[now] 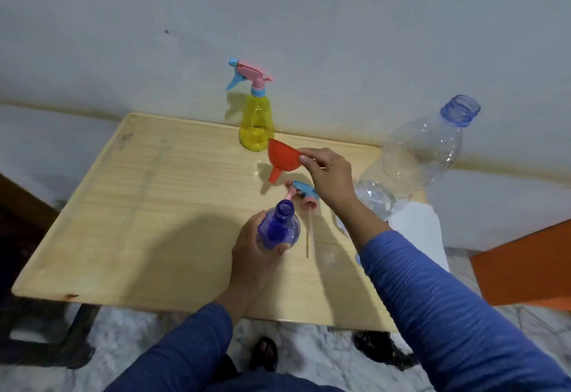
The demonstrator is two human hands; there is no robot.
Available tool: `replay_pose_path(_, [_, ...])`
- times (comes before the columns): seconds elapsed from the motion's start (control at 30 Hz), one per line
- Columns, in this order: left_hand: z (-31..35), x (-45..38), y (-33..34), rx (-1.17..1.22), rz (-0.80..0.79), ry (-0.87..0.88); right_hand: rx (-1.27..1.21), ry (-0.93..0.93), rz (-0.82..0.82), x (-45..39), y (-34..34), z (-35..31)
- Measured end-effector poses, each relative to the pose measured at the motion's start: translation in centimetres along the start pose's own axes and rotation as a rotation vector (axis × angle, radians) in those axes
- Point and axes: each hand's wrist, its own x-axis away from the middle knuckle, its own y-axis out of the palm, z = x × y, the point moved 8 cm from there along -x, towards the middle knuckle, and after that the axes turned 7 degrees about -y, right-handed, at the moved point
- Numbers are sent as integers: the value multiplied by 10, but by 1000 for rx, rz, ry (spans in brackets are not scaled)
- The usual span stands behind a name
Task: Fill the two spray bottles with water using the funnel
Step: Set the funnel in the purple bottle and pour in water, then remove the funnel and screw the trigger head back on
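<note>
My left hand (253,255) grips the blue spray bottle (279,227), which stands open-necked near the middle of the wooden table (148,206). Its pink and blue trigger head (301,193) with a long dip tube lies on the table just behind it. My right hand (327,175) pinches the rim of the orange funnel (282,158), held tilted in the air above the table, spout pointing down and left. The yellow spray bottle (256,122) stands at the table's back edge with its trigger head screwed on.
A large clear plastic water bottle (414,159) with a blue open neck stands at the table's right side, holding some water at its base. A white cloth or paper (417,224) lies under it. A wall runs behind the table; an orange object (525,268) sits at right.
</note>
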Motion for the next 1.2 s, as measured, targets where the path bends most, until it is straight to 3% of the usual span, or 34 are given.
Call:
replay_pose_path(0.37, [-6,-5,1,0,-5,-49,77,196,-255,-21,56,53])
replay_pose_path(0.53, [-7,-4,0,-6,2,-49,120,226,-221,-17,55,65])
replay_pose_path(0.73, [-6,-4,1,13,0,-62,270,341,-20,26,39,77])
replay_pose_path(1.03, [-9,-7,3,-28,11,-75,308,482,-44,50,41,94])
replay_pose_path(1.2, [-10,-6,2,-4,5,-65,261,516,37,49,31,86])
